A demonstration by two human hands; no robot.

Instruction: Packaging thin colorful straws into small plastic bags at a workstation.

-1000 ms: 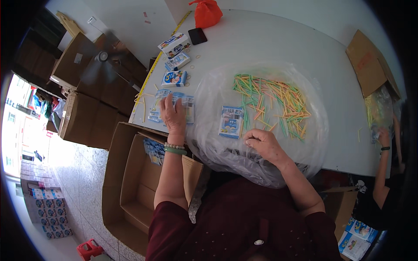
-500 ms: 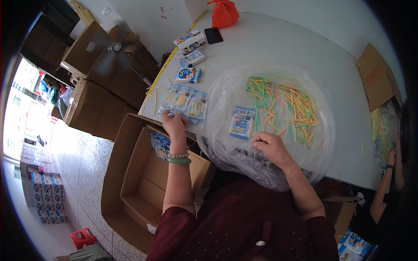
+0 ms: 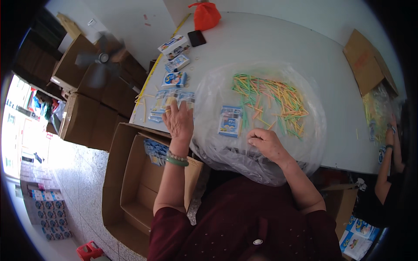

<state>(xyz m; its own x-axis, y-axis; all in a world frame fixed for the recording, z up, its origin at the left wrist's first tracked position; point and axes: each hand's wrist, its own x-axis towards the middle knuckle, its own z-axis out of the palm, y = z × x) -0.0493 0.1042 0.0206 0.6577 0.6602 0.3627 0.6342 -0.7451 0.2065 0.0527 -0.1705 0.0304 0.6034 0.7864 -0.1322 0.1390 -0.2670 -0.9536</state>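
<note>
My left hand (image 3: 178, 122) rests palm down, fingers spread, on a group of small blue-and-white packets (image 3: 159, 106) with clear windows at the table's left edge. On a clear plastic sheet or bag (image 3: 209, 93) lies one blue-and-white packet (image 3: 230, 122). Just right of that packet is my right hand (image 3: 266, 144), its fingers curled together over the plastic. Whatever they may hold is hidden. Beyond it spreads a loose heap of thin green, yellow, orange and pink sticks (image 3: 292, 102).
Small boxes (image 3: 175, 79), a black phone (image 3: 197, 38) and a red bag (image 3: 206, 16) stand farther back. Below the left edge is an open carton (image 3: 139, 191) with packets (image 3: 154, 150) inside. At right, a co-worker's arms (image 3: 385, 161) reach toward plastic by a tilted carton (image 3: 363, 61).
My left hand has moved forward from the packets' near edge and now lies spread over them. My right hand stays curled beside the single packet. The whole view has shifted slightly.
</note>
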